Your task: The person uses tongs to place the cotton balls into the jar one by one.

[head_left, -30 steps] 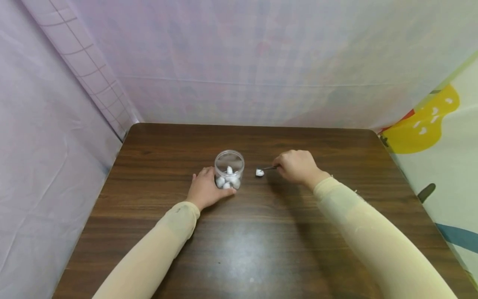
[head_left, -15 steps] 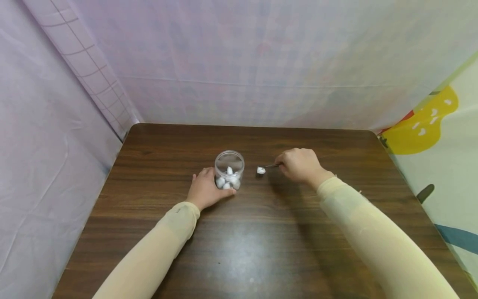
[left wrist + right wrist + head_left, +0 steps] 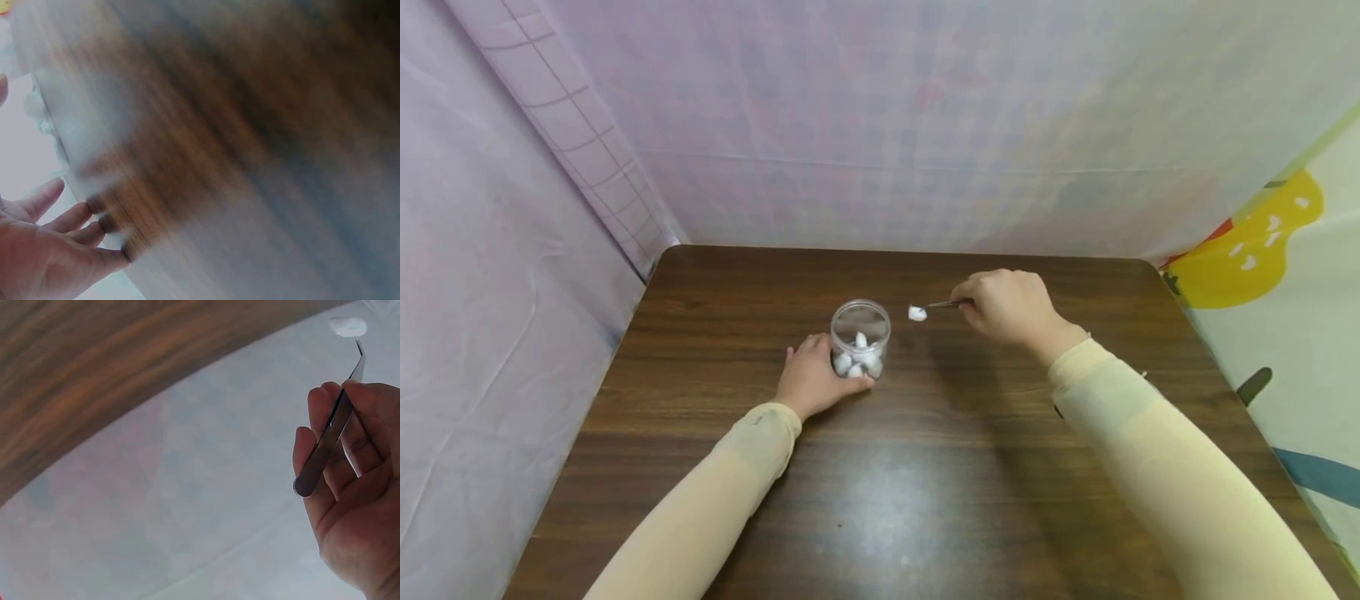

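My left hand (image 3: 814, 379) holds a clear round jar (image 3: 861, 323) upright on the table, its thumb along the near side and its fingers along the left. Several white cotton balls (image 3: 857, 365) lie in the lower part of the jar, whose top is uncovered. Bent-tip metal tweezers (image 3: 328, 440) are pinched in my right hand (image 3: 1009, 308). Their tips grip one more cotton ball (image 3: 917, 313), held in the air just right of the jar's rim. In the left wrist view the left hand's fingertips (image 3: 94, 203) show at the lower left.
A dark brown wood-grain table (image 3: 760, 500) carries the jar. Pale patterned cloth (image 3: 880, 125) hangs behind the far edge, with white cloth (image 3: 490, 333) on the left. Cloth with a yellow print (image 3: 1247, 250) hangs on the right.
My right hand has raised the tweezers and cotton ball from close over the table, moving them toward the far edge. The left hand and jar have stayed put.
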A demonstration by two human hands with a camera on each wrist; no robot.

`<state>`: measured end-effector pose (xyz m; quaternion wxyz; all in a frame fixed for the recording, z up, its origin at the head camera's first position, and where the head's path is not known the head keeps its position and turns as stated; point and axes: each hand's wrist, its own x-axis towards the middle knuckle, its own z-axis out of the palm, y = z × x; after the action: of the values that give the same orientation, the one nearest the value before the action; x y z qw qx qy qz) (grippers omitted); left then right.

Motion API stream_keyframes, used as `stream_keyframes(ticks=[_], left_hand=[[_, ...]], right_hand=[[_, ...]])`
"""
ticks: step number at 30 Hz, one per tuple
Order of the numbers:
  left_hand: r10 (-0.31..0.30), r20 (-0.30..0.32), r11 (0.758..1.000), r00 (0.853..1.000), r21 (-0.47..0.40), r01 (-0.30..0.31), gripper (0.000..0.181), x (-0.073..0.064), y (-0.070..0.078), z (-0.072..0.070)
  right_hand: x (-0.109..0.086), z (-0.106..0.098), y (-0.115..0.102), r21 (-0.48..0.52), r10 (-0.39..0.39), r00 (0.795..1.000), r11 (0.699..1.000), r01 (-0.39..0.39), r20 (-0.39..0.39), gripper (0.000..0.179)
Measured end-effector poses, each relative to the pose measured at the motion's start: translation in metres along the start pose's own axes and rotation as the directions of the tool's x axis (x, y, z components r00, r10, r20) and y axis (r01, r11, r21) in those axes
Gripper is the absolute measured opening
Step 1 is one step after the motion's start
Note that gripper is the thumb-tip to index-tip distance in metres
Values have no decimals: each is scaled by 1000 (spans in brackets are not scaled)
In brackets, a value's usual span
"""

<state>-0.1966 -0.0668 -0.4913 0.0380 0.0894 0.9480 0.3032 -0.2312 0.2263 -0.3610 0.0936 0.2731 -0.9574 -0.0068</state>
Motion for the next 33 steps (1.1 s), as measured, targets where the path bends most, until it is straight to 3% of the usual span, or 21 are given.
stream_keyframes(ticks=[11,21,33], left_hand=[[-5,4,1000,1000,10,5,103,0,-3,-1],[-1,-4,1000,1000,-9,1,100,0,-3,-1],[2,-4,1000,1000,-9,-2,101,0,-1,1]], right_hand=[[11,-28,-23,24,-71,986,997,76,-154,16],[22,-20,-49,29,-155,977,987,161,-147,16],[24,-5,-55,32,-176,978,983,180,-114,17]])
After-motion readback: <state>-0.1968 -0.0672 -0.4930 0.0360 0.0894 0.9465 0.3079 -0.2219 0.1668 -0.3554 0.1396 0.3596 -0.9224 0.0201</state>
